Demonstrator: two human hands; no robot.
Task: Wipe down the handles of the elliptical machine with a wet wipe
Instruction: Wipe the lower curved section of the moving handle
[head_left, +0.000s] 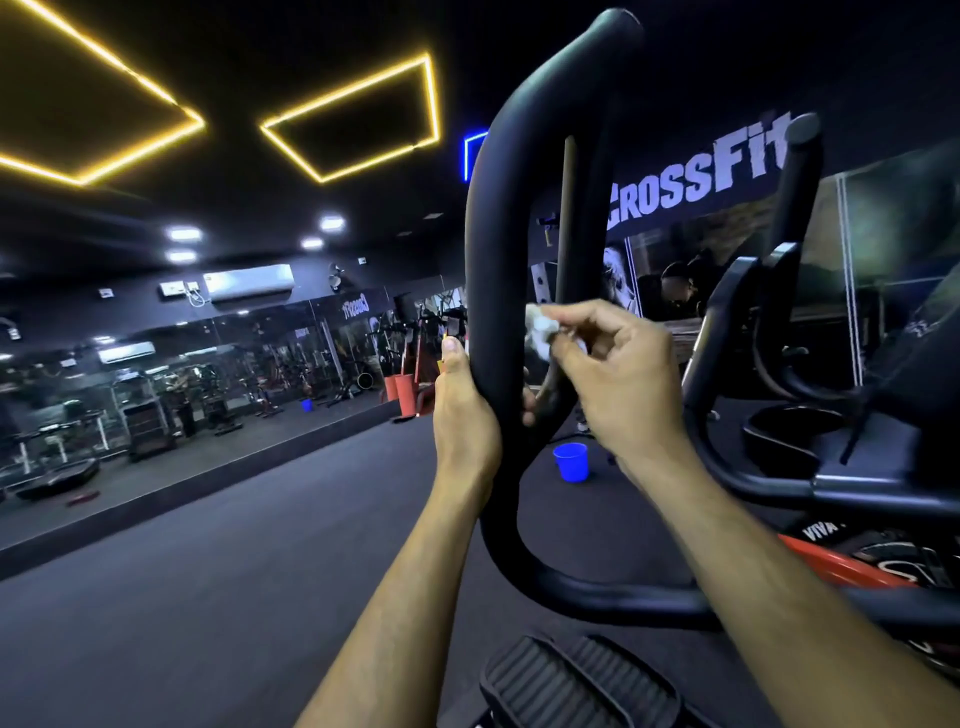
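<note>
At frame centre our left hand wraps the looped black padded handle, steadying it; it looks rigid and grippy. Our right hand pinches the small crumpled white wet wipe in its fingertips, just beside the loop's inner edge; limp and light, it probably wants bunching.

Two bare hands, a left hand and a right hand; one crumpled white wet wipe; two black padded elliptical handles; two small blue plastic buckets; two yellow LED light squares overhead; one black ribbed foot pedal
</note>
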